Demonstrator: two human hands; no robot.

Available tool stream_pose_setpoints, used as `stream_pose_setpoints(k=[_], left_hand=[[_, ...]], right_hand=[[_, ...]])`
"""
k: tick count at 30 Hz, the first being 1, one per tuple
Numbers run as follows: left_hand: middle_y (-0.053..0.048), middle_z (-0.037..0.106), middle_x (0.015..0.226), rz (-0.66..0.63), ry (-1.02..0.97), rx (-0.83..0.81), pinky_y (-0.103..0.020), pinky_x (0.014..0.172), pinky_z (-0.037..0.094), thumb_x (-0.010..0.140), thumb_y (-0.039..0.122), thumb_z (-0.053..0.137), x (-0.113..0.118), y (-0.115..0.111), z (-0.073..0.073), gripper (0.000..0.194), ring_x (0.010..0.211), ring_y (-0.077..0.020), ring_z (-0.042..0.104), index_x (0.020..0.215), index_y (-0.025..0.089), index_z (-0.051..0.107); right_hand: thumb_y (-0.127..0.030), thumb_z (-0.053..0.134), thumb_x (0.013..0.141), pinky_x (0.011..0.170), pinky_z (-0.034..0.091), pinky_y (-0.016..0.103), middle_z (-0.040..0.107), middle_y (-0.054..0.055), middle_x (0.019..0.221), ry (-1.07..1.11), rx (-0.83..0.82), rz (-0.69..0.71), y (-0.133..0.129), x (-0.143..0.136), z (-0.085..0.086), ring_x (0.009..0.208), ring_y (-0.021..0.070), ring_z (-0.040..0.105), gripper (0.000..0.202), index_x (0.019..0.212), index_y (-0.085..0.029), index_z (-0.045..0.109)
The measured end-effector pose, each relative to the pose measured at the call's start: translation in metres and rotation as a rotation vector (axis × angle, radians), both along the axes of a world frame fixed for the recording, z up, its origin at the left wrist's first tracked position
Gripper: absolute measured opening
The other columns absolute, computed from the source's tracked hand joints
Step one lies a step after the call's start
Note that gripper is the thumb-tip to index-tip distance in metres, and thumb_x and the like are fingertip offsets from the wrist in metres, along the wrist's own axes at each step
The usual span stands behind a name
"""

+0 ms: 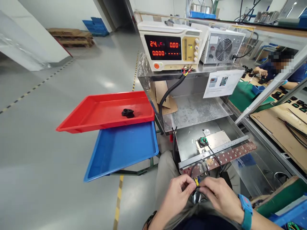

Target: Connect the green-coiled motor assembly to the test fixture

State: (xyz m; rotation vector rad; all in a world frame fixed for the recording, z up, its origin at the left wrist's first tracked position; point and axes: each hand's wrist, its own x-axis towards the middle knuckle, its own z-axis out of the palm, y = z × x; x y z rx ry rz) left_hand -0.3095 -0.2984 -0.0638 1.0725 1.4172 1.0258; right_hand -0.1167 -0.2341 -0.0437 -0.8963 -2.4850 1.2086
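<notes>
My left hand (178, 192) and my right hand (217, 194) meet low in the view, in front of my lap. Both are closed in a pinch, fingertips almost touching, on what looks like a short thin black cable (198, 187). Just above the fingertips sits a small yellow connector (197, 181), by the front edge of a brown perforated strip (225, 159). Beyond it, a round green circuit board (203, 141) in a black housing rests on a metal plate (218, 139), with a black cord running from it toward my right hand. The fingers hide part of what they hold.
A power supply (170, 48) with red digits stands on the metal shelf, a fan-cooled grey unit (222, 46) beside it. Left, a red tray (107, 110) holding a black coiled item (128, 112) overlaps a blue tray (122, 153). A co-worker (280, 68) sits at right.
</notes>
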Motion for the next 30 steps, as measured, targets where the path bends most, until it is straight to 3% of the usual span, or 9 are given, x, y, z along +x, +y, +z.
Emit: stream_pose_setpoints(k=[4, 7, 13, 17, 20, 23, 25, 28, 30], left_hand=[[-0.002, 0.060, 0.058, -0.289, -0.277, -0.185, -0.025, 0.054, 0.033, 0.065, 0.070, 0.075, -0.015, -0.007, -0.004, 0.058, 0.054, -0.0104, 0.047, 0.065, 0.013, 0.064], [-0.003, 0.061, 0.058, -0.411, -0.385, -0.327, -0.025, 0.054, 0.037, 0.053, 0.077, 0.078, -0.018, -0.008, -0.010, 0.065, 0.051, -0.0105, 0.049, 0.064, 0.014, 0.064], [0.000, 0.061, 0.059, -0.590, -0.322, -0.305, -0.023, 0.053, 0.036, 0.060, 0.074, 0.076, -0.024, 0.003, -0.021, 0.061, 0.053, -0.0101, 0.050, 0.067, 0.015, 0.065], [-0.001, 0.064, 0.062, -0.726, -0.262, -0.256, -0.022, 0.052, 0.039, 0.066, 0.070, 0.075, -0.031, 0.008, -0.029, 0.055, 0.056, -0.0113, 0.052, 0.074, 0.016, 0.070], [-0.004, 0.068, 0.066, -0.767, -0.366, -0.203, -0.023, 0.057, 0.045, 0.065, 0.069, 0.076, -0.030, 0.008, -0.035, 0.054, 0.060, -0.0138, 0.059, 0.074, 0.016, 0.071], [-0.005, 0.065, 0.061, -0.656, -0.438, -0.140, -0.026, 0.055, 0.046, 0.057, 0.080, 0.072, -0.022, 0.005, -0.048, 0.065, 0.055, -0.0148, 0.058, 0.065, 0.015, 0.068], [-0.002, 0.061, 0.060, -0.407, -0.371, -0.131, -0.025, 0.049, 0.042, 0.064, 0.085, 0.062, -0.015, 0.001, -0.060, 0.069, 0.050, -0.0123, 0.053, 0.068, 0.016, 0.064], [0.000, 0.060, 0.071, 0.085, -0.170, -0.107, -0.023, 0.052, 0.039, 0.089, 0.071, 0.045, -0.007, -0.010, -0.080, 0.057, 0.054, -0.0101, 0.048, 0.089, 0.017, 0.063], [-0.001, 0.061, 0.075, 0.290, -0.058, -0.090, -0.025, 0.059, 0.042, 0.095, 0.059, 0.044, -0.002, -0.019, -0.089, 0.046, 0.060, -0.0116, 0.050, 0.099, 0.017, 0.063]], right_hand=[[-0.022, 0.039, 0.102, 0.059, 0.030, 0.027, 0.061, 0.001, 0.076, -0.004, 0.259, 0.346, -0.001, 0.004, -0.004, 0.061, 0.0125, 0.050, 0.022, 0.097, -0.020, 0.060], [-0.020, 0.039, 0.100, 0.057, 0.030, 0.028, 0.063, 0.001, 0.076, 0.004, 0.346, 0.477, 0.001, 0.005, -0.008, 0.062, 0.0132, 0.050, 0.022, 0.096, -0.020, 0.061], [-0.021, 0.042, 0.100, 0.058, 0.031, 0.029, 0.064, 0.001, 0.077, -0.053, 0.331, 0.499, 0.004, 0.001, -0.010, 0.066, 0.0140, 0.051, 0.021, 0.093, -0.020, 0.062], [-0.026, 0.042, 0.102, 0.061, 0.034, 0.027, 0.064, 0.002, 0.077, -0.004, 0.236, 0.510, 0.007, -0.003, -0.012, 0.066, 0.0134, 0.052, 0.024, 0.092, -0.019, 0.064], [-0.033, 0.041, 0.104, 0.063, 0.037, 0.025, 0.065, 0.003, 0.076, 0.125, 0.078, 0.500, 0.008, -0.005, -0.013, 0.066, 0.0122, 0.055, 0.032, 0.091, -0.017, 0.065], [-0.042, 0.043, 0.104, 0.060, 0.038, 0.021, 0.062, 0.000, 0.067, 0.170, -0.214, 0.373, 0.007, -0.005, -0.016, 0.057, 0.0095, 0.053, 0.038, 0.090, -0.016, 0.066], [-0.043, 0.044, 0.103, 0.057, 0.035, 0.020, 0.059, -0.002, 0.061, 0.075, -0.291, 0.177, 0.005, -0.006, -0.020, 0.053, 0.0086, 0.050, 0.038, 0.085, -0.016, 0.063], [-0.038, 0.044, 0.102, 0.058, 0.029, 0.024, 0.059, -0.001, 0.064, -0.145, -0.133, -0.082, -0.001, -0.009, -0.030, 0.056, 0.0104, 0.051, 0.033, 0.080, -0.017, 0.057], [-0.035, 0.042, 0.102, 0.058, 0.025, 0.027, 0.060, 0.000, 0.064, -0.260, -0.022, -0.141, -0.005, -0.012, -0.037, 0.057, 0.0122, 0.053, 0.031, 0.078, -0.018, 0.054]])
